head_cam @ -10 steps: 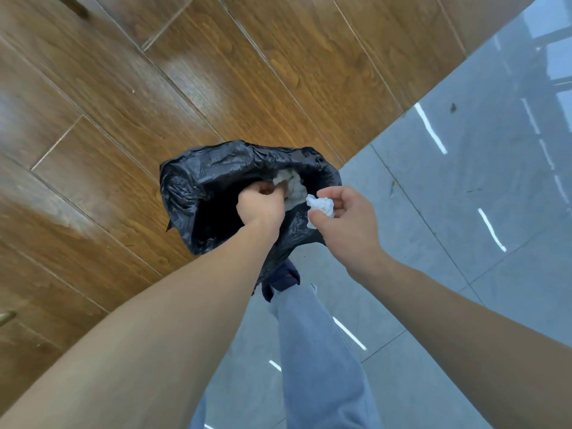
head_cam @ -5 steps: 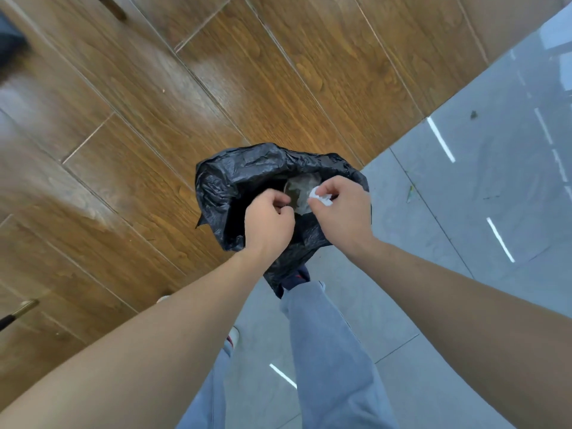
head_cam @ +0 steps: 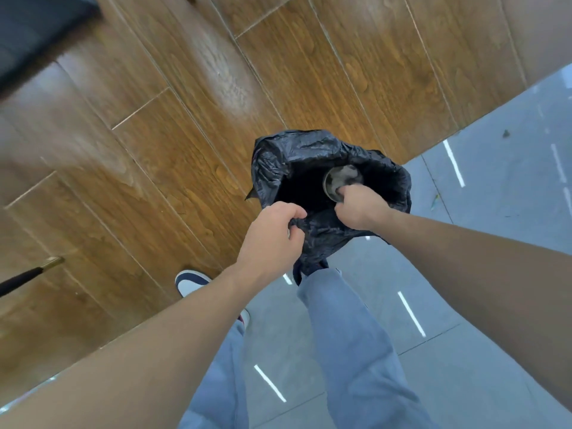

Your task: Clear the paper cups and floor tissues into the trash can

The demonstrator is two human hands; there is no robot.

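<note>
Gone from our right hand (head_cam: 359,209) is the tissue; fingers curled, contents unclear; left hand (head_cam: 272,239) pinches the crinkled black bag (head_cam: 297,156).

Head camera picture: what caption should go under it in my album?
Left hand grips the black trash bag rim while the right hand reaches into its opening.

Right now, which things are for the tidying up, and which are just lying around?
For the job:
black trash bag
paper cup inside the bag
left hand gripping the bag's edge
right hand at the cup

Just lying about:
black rod with a gold tip
small speck on the grey tiles
</note>
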